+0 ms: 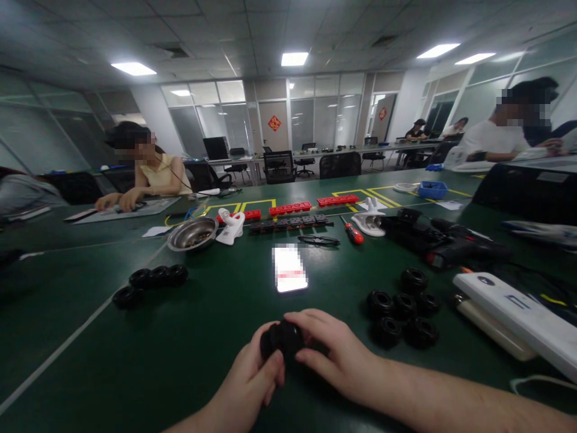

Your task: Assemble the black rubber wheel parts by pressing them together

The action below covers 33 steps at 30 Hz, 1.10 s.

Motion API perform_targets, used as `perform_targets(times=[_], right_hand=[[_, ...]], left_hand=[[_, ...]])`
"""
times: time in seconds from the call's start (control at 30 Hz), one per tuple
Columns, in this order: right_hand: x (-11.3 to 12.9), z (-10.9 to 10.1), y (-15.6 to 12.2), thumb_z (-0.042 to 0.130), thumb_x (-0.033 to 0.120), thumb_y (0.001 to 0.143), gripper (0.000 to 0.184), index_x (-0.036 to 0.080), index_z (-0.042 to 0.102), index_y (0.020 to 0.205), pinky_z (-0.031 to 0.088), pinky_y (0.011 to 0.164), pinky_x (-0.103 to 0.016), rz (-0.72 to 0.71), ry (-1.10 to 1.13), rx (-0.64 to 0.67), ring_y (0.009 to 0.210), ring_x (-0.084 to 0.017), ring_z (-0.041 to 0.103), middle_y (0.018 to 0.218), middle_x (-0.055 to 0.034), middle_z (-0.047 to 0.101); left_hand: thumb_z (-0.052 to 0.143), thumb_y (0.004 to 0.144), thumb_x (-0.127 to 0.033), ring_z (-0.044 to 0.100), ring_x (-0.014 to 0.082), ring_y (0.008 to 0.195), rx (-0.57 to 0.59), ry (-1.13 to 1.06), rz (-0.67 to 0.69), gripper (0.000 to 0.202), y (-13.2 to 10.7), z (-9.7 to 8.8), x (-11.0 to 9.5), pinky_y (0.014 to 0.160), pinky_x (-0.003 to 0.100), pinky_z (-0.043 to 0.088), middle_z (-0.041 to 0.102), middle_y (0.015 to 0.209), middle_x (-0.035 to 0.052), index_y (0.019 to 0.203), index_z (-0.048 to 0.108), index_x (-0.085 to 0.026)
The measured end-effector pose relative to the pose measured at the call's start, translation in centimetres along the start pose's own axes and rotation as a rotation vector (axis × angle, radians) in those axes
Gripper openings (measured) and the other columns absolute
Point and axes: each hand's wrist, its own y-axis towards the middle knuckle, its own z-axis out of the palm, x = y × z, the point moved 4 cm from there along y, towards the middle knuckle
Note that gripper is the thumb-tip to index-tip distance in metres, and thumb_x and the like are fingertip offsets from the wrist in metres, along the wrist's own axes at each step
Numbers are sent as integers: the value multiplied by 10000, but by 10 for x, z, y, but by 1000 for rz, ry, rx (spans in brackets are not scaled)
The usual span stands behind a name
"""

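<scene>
Gripping one black wheel-like part (291,338) between them, both hands were closed at near-center of the green surface (180,361). Left hand (255,364) wrapped its left side, thumb in front; right hand (327,343) pinched the right side with thumb and fingers. Part was held just above the surface, mostly covered by fingers; could not tell if it was one piece or two.

Phone (290,267) lay ahead of the hands, screen lit. Six black wheels (404,305) sat clustered to the right, four more black wheels (160,275) bunched to the left. Behind the phone: thin dark item (318,240), type unclear, then a black segmented strip (291,224), with red bars (291,208) in a row beyond it. Metal bowl (177,237) held small bits, white clip (231,228) just beside it. Screwdriver (354,233) with red handle lay right of the dark item, near a second white clip (370,224). Blue bin (433,190) stood farther back, right.
</scene>
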Motion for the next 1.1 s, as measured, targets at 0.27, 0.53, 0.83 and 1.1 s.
perform_targets(times=[0.27,0.53,0.83,1.1], right_hand=[[20,-6,-9,488,237,811,336,235,487,1147,407,855,-285,-206,-30,63,993,-162,490,1201,-65,438],[1,-6,-2,708,317,610,510,177,483,1046,484,660,-280,108,127,-95,761,-159,559,938,-51,586],[19,-11,-6,538,217,776,222,193,532,997,399,854,-292,-194,81,-43,992,-166,491,1099,-71,500],[-13,-2,6,721,247,591,405,169,503,924,476,642,-284,187,331,-98,713,-149,556,825,-22,561]], left_hand=[[335,607,-733,367,60,361,54,20,-5,656,4,0,3,363,170,235,479,474,-5,672,532,-111],[394,551,-749,382,70,381,21,43,-13,636,6,-3,5,376,178,257,450,487,-9,609,507,-126],[491,520,-713,442,86,394,27,-30,-35,589,7,-3,9,391,189,316,484,487,-4,625,484,-133],[601,478,-643,453,80,409,-14,-88,-70,587,9,-4,5,407,187,331,513,505,-9,706,539,-106]])
